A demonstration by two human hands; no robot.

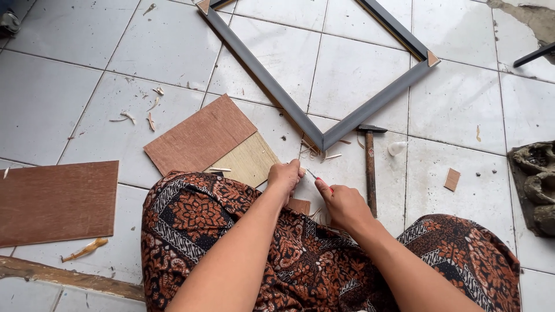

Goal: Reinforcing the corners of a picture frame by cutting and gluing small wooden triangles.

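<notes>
The left hand (284,176) is curled into a tight pinch just above the knee, thumb and fingertips closed on something too small for me to make out, perhaps a sliver of wood. Facing it, the right hand (342,203) has its fingers wrapped shut around a thin metal-bladed cutter with a red handle (315,175), the point aimed straight at the left fingertips with almost no gap between them. That is where I'd worry: if the blade skids off so small a piece, it runs into the left thumb, and the work sits over the lap in its brown and black patterned cloth (300,260) rather than on a firm surface, so a slip could also go down into the leg. A small brown wooden offcut (299,205) lies just beside the wrists and could be knocked away. Further out on the white tiled floor (69,92), the wooden-handled hammer with a dark steel head (370,167) lies near the right hand, easy to nudge with an elbow. Beyond the hands sits the grey rectangular picture frame with small triangular wooden corner pieces (300,118), its near corner close by, ringed with pale wood shavings (309,149). To the left lie a reddish-brown plywood sheet (199,138) overlapping a paler board (245,160).
</notes>
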